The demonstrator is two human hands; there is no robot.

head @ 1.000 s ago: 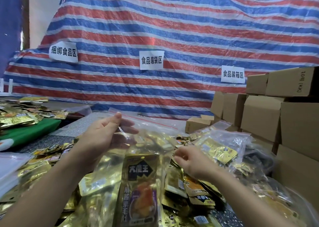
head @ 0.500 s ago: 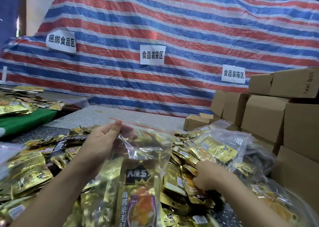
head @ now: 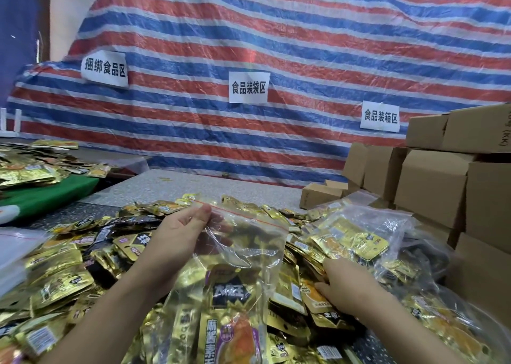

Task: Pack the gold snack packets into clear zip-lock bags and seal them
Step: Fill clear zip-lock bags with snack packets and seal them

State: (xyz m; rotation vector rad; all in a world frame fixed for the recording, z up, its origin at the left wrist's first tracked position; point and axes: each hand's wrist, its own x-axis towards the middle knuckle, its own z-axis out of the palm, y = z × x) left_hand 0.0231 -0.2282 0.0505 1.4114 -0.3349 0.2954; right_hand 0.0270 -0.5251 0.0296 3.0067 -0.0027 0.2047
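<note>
**Head view: one hand holding the bag's mouth up while the other is reaching into the pile**

Head camera is showing the left hand [head: 179, 239] pinching the upper edge of a clear zip-lock bag [head: 243, 253] between thumb and fingers, just below its red zip strip. Gripped there, the bag is hanging upright with its mouth lifted, which is probably meant to keep the opening reachable; whether the mouth is actually gaping cannot be told. Gold snack packets [head: 232, 325] are already sitting in the bag's lower half, one with a dark label facing the camera.

The right hand [head: 345, 283] is lying low on the loose pile of gold packets [head: 72, 275] just right of the bag, fingers bent down onto a packet. Whether they are closing around it or only touching it cannot be told.

The pile is spread all around the bag, so each pick is short. A filled bag [head: 359, 233] is lying to the right, near the stacked cardboard boxes [head: 431, 186]. Judging from this, filling is under way and sealing is not yet done.
</note>
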